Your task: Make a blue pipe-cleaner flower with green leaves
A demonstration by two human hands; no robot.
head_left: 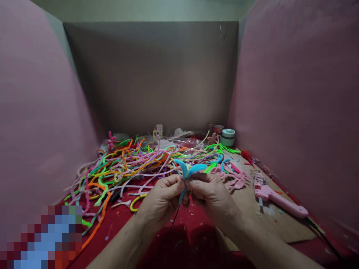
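Both my hands meet near the middle of the view and pinch a small light-blue pipe-cleaner shape [188, 170] with looped petals that stick up above my fingers. My left hand [163, 197] is closed on its lower part, where a blue stem and a thin dark wire hang down. My right hand [211, 194] is closed on it from the right side. Just behind my hands lies a big tangle of coloured pipe cleaners [126, 164] on the red cloth [193, 224].
A pink glue gun [276, 198] lies to the right on a brown board [269, 220], its dark cord trailing to the lower right. Pink pipe-cleaner pieces [234, 179] lie beside my right hand. Small round containers [227, 137] stand at the back. Pink walls close in both sides.
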